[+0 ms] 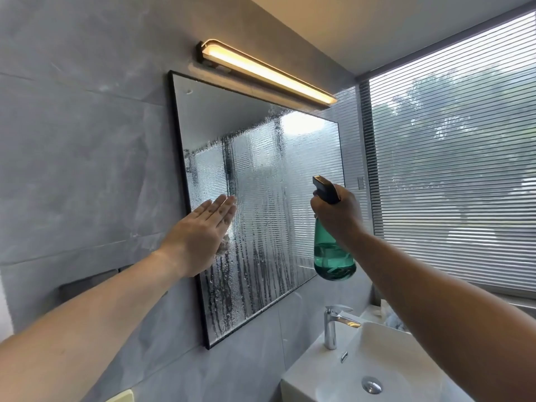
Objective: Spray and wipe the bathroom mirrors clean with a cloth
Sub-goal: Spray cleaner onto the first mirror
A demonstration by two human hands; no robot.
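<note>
- Glass mirror (261, 198) beaded wet, streaks running down.
- White basin (406, 352) below mirror's right end, out of the way.
- Left hand (200, 236) flat at mirror's left edge, fingers straight; unwiped glass lies rightward.
- Right hand (336, 213) grips teal spray bottle (333, 253) before mirror's right part.
- White cloth (224, 245) pinned to mirror under left palm.

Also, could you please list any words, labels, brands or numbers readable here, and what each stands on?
No text can be read.
The spray bottle in the right hand shows no label; the mirror, wall lamp and tap bear no visible markings.
</note>
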